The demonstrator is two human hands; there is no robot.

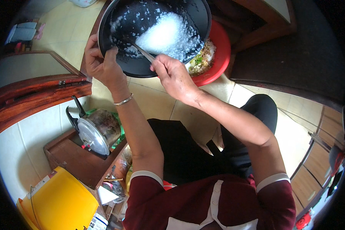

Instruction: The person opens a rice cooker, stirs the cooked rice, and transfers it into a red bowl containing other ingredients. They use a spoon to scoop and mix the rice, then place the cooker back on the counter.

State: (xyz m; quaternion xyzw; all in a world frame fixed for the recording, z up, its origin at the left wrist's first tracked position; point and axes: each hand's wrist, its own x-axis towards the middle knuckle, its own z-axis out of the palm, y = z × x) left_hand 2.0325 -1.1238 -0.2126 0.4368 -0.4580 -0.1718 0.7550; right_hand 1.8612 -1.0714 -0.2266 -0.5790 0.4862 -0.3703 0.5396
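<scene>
A dark pot (138,67) is held up before me, its inside facing me. A mound of wet-looking white rice (165,34) fills its middle, and loose grains cling to the dark wall. My left hand (105,61) grips the pot's left rim, thumb inside and fingers outside. My right hand (175,77) holds the metal handle of a utensil (145,53); its head is hidden in the pot. Under the pot's right side is a red basin (222,54), partly covered by it. Chopped green pieces, light brown bits and white stuff (202,59) lie in the basin.
A pressure cooker (99,130) lies tilted on a brown wooden stand (72,161) at the left. Below it is a yellow bucket (63,198) with a wire handle. A wooden cabinet edge (46,92) juts in at upper left. A dark surface (287,63) spans the right.
</scene>
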